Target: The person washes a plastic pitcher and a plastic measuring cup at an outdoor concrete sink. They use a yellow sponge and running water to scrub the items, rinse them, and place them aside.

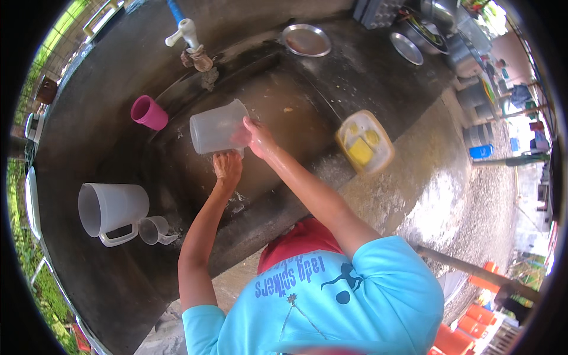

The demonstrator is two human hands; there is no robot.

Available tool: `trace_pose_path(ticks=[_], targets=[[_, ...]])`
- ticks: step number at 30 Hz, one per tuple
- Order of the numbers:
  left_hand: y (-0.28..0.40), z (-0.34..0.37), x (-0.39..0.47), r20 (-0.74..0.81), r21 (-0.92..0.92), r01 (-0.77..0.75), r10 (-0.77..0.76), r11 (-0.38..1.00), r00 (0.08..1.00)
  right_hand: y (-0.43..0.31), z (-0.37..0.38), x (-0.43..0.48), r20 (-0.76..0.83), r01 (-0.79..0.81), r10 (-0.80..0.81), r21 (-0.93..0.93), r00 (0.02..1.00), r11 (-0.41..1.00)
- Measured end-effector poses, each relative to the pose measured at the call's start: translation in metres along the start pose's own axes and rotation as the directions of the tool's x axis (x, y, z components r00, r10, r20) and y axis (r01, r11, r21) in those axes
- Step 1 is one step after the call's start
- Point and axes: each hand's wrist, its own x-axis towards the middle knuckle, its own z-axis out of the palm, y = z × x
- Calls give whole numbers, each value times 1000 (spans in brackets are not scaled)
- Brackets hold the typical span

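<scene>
A translucent plastic pitcher (216,126) lies tilted on its side above the wet concrete basin (293,128), its mouth towards the right. My left hand (228,166) is closed around the pitcher's handle, below its body. At the mouth, my right hand (259,140) reaches in past the rim. Its fingers show blurred and pinkish through the plastic wall, so whether they grip anything is unclear. A pink plastic cup (150,112) lies on its side left of the pitcher. To the right, a soap tray (366,142) carries yellow pieces, one of them block-shaped.
A second translucent pitcher (124,208) and a small clear measuring cup (153,230) lie at the left. A tap (188,35) on a blue pipe rises behind the basin. Round metal plates (307,41) and a metal basin of utensils (424,35) stand at the back right.
</scene>
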Motion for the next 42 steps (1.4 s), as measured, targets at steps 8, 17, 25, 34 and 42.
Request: trace_pose_path(ticks=[8,17,25,34,42], targets=[[66,-64,0,-115,-644,38,-146,764,983,-126,-70,-79,29,180,-494,-949,869,261],[130,-61,-20,245,-882,240,41,-404,969,-204,-263,-188,92,-138,-432,-871,897,-472],[199,-30,-57,261,-917,286,126,-277,957,-204,-260,-167,-198,-296,-256,-847,946,-441],[215,-27,-78,295,-942,299,-48,155,954,-232,-285,-163,-170,-56,-529,-973,831,224],[208,-79,-71,292,-687,452,-353,569,889,-232,-271,-142,-16,-96,-493,-986,870,-138]])
